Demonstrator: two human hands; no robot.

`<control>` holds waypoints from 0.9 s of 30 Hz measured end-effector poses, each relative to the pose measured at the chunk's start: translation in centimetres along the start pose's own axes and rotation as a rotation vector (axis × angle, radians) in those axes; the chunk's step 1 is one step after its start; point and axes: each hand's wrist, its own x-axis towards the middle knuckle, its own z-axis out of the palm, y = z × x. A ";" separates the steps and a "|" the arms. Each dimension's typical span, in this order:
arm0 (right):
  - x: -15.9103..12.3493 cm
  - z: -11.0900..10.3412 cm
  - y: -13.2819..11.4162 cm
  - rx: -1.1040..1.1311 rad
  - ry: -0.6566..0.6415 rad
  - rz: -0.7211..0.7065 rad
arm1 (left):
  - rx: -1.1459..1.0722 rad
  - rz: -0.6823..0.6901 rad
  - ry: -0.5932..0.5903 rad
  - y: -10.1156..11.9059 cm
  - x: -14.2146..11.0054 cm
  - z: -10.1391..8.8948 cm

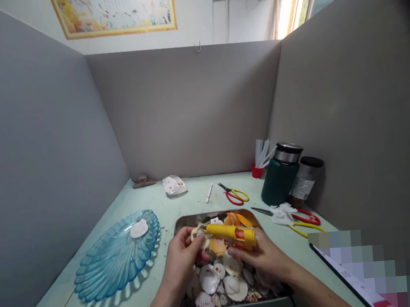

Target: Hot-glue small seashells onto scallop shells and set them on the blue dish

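Observation:
My right hand (259, 257) grips a yellow glue gun (231, 233) with an orange trigger, its nozzle pointing left. My left hand (182, 255) pinches a small pale shell (197, 232) right at the nozzle tip. Both hands hover over a metal tray (181, 222) filled with several white, orange and speckled shells (217, 279). To the left lies a blue glass shell-shaped dish (114, 258) with one white shell (139, 228) on it.
Grey partition walls close in on three sides. At the back lie a crumpled wrapper (174, 184), a white stick (209, 192) and red-and-yellow scissors (235, 195). A green flask (281, 174), a dark jar (305, 181), a red cup (257, 171) and more scissors (301, 219) stand on the right.

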 end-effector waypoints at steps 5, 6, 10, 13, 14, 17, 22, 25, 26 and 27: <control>-0.1 0.2 -0.5 -0.296 0.054 -0.090 | 0.049 0.007 -0.005 0.2 -0.2 0.1; -0.1 0.2 -0.6 -0.325 0.064 -0.102 | 0.060 0.012 -0.006 0.1 -0.2 0.1; -0.2 0.3 -0.6 -0.345 0.072 -0.127 | 0.073 0.014 0.015 -0.1 -0.1 0.0; -0.3 0.4 -0.5 -0.342 0.048 -0.139 | 0.065 0.013 0.015 -0.2 0.0 -0.1; -0.3 0.4 -0.5 -0.341 0.048 -0.138 | 0.060 0.020 0.012 -0.2 0.0 -0.1; -0.3 0.3 -0.3 -0.347 0.086 -0.117 | 0.046 0.027 0.008 -0.2 0.0 -0.1; -0.3 0.2 -0.4 -0.337 0.075 -0.117 | 0.047 0.013 0.005 -0.3 0.0 -0.1; -0.3 0.3 -0.6 -0.329 0.049 -0.116 | 0.061 0.017 -0.008 -0.3 0.1 -0.2; -0.3 0.4 -0.6 -0.331 0.058 -0.114 | 0.060 0.014 -0.011 -0.4 0.1 -0.2; -0.3 0.4 -0.6 -0.333 0.068 -0.112 | 0.056 0.009 -0.013 -0.4 0.1 -0.3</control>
